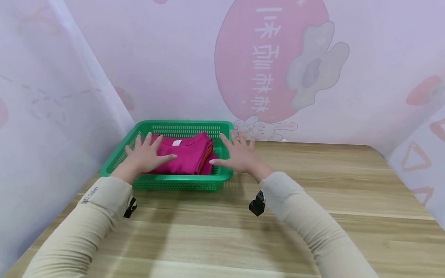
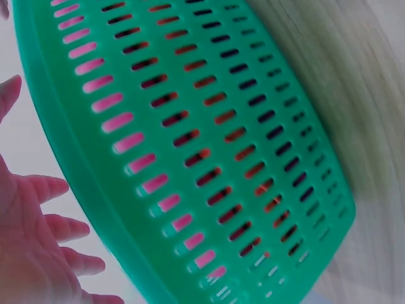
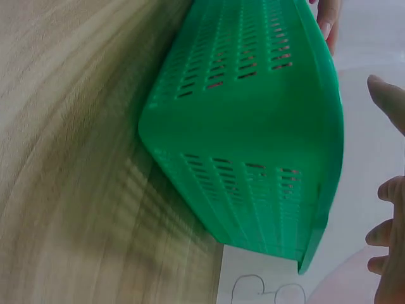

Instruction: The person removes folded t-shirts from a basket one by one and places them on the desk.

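A green plastic basket [image 1: 180, 183] with slotted walls stands at the back left of the table. Folded magenta clothing [image 1: 180, 158] lies in it, with a white label at a neckline and an orange layer along the right fold. My left hand [image 1: 143, 156] is spread above the basket's left part, overlapping the clothing in the head view. Over the right rim, my right hand [image 1: 240, 155] has its fingers and thumb spread apart. Both wrist views show the basket's outer walls [image 2: 190, 126], with fingers stretched out past the rim [image 3: 332, 114] and nothing held.
The wooden table [image 1: 313, 185] extends to the right and in front of the basket. Behind it hangs a pale printed curtain [image 1: 174, 69] with a pink oval and rabbit pictures. Similar fabric [image 1: 41, 116] borders the left side. A black wrist camera [image 1: 257, 204] hangs beneath the right sleeve.
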The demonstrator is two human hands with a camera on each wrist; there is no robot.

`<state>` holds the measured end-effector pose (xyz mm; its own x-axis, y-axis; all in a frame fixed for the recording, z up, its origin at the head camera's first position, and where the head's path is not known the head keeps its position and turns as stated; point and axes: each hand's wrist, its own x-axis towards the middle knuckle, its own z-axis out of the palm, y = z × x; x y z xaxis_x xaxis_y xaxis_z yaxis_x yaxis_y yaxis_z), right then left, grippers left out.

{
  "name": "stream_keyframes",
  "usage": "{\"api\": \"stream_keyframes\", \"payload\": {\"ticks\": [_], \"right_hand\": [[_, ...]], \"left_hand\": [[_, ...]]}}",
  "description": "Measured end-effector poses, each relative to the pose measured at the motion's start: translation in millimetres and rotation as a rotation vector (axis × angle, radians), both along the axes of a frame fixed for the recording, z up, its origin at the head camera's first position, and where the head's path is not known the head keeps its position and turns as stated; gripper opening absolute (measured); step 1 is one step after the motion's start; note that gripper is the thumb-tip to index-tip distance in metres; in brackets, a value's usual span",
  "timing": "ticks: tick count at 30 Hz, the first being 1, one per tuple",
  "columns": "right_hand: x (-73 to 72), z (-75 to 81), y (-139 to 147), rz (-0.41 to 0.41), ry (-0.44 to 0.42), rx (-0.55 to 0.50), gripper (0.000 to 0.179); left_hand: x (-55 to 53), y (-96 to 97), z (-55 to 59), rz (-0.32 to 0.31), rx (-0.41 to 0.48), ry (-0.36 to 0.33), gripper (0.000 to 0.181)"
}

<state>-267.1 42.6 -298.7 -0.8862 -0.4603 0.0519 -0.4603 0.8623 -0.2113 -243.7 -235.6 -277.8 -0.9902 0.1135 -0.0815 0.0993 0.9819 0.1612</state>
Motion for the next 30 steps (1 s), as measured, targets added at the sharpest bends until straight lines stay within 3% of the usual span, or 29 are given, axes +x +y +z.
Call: {"api": "stream_keyframes", "payload": {"ticks": [9,20,30], "right_hand": [[-0.4,-1.6,-20.3,0.028,-0.010,0.031,0.089],[-0.9,-8.3,-40.5,0.063,0.034,0.043,0.091],[-2.8,-16.7,-56.4,0.082,-0.005,0.081,0.089]], "left_hand": [[1.2,-17.0,0.1,0.029,0.021,-0.015,0.096],[-1.1,-37.5,-13.2,0.058,0.036,-0.045,0.098],[-5.0,-50.0,-22.5,0.060,0.055,-0.066,0.097]]}}
